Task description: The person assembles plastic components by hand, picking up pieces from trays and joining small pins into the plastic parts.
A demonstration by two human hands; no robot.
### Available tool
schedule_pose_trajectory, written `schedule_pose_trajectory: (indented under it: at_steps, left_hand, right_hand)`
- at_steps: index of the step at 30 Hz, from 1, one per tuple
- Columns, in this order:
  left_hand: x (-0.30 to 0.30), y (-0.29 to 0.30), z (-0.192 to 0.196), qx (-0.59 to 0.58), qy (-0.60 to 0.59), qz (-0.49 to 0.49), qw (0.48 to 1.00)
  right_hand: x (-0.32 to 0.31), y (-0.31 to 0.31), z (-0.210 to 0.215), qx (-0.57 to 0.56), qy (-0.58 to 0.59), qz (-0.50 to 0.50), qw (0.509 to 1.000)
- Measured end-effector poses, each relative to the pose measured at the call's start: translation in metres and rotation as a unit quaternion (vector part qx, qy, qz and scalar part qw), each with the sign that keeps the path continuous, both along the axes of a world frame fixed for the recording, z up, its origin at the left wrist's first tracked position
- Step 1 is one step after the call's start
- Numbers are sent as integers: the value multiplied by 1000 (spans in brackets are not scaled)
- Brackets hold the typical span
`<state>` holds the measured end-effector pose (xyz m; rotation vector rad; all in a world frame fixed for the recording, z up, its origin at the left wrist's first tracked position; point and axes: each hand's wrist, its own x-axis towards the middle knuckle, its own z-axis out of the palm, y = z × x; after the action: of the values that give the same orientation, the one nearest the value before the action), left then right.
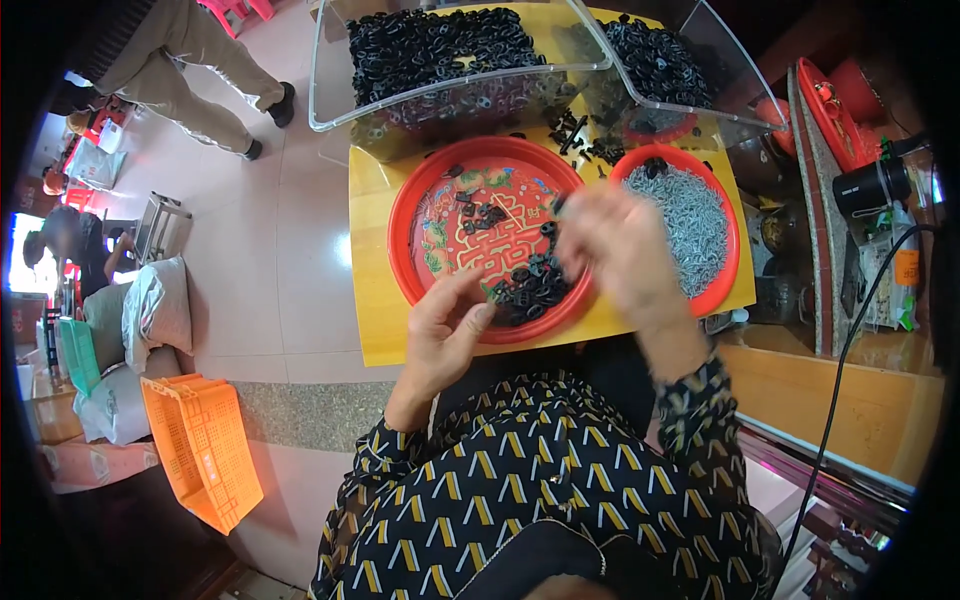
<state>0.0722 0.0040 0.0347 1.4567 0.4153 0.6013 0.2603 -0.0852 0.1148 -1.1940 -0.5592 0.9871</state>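
A round red plate with a gold pattern sits on a yellow table; a heap of small black plastic parts lies at its near right. My left hand rests at the plate's near rim, thumb and forefinger pinched by the heap, apparently on a small black part. My right hand hovers blurred over the plate's right edge, fingers curled; what it holds cannot be told. To the right, a smaller red plate holds several small silver metal pieces.
Two clear plastic bins full of black parts stand at the table's far side. An orange crate and stuffed sacks lie on the floor at left. A person's legs stand far left. Shelving with a cable is at right.
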Motion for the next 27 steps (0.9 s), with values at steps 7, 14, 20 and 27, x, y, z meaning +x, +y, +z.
schedule_pose_trajectory:
  at_steps: [7,14,20,27]
  left_hand:
    - [-10,16,7,284,66,141,946]
    - [-20,31,6,331,86,187,921]
    - [-26,34,1,282,83,186,938]
    - [-22,40,-2,273,80,177,942]
  right_hand:
    - [47,27,7,70,-135,-170,974]
    - [2,29,-56,-115,-648,-23,753]
    - [-9,41,-57,-115,-657,2,745]
    - [-4,58,-67,-128,-664,11,736]
